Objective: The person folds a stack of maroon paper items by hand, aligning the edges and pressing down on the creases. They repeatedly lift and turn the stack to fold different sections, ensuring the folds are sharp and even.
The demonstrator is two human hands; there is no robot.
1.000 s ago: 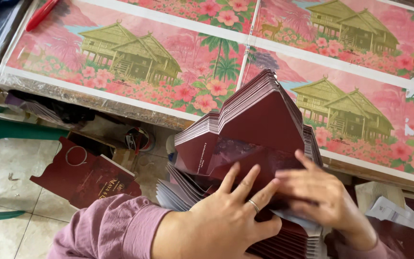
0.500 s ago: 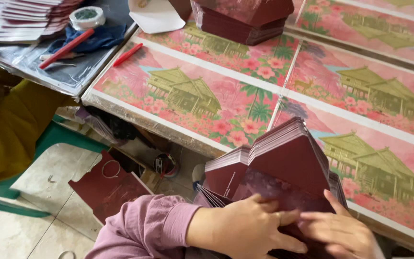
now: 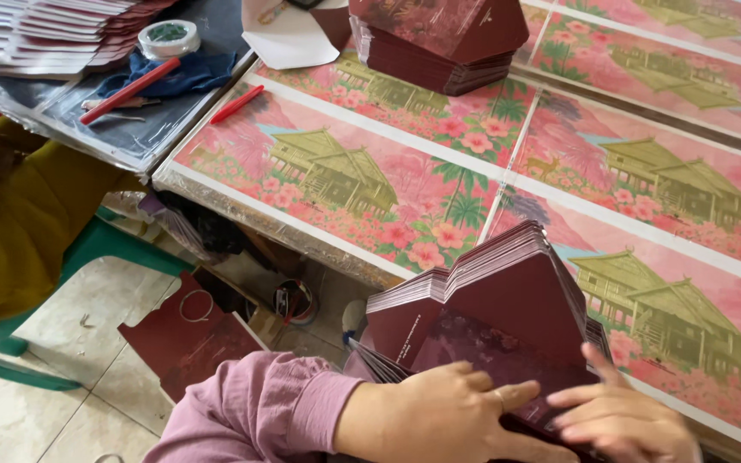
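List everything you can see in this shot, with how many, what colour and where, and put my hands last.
Held card stack: one thick stack, maroon, bottom centre, under both hands.
Second card stack: one, maroon, top centre on the table.
Printed sheets: several, pink with green houses and flowers, covering the table.
Fanned cards: one pile, maroon and white, top left.
Tape roll: one, white, top left.
Red pens: two, one on the blue cloth, one on the sheet edge.
Flat die-cut card: one, maroon, on the floor.
Chair: one, green, left.
Left hand: pink sleeve, on the held stack.
Right hand: fingers on the stack's lower edge.
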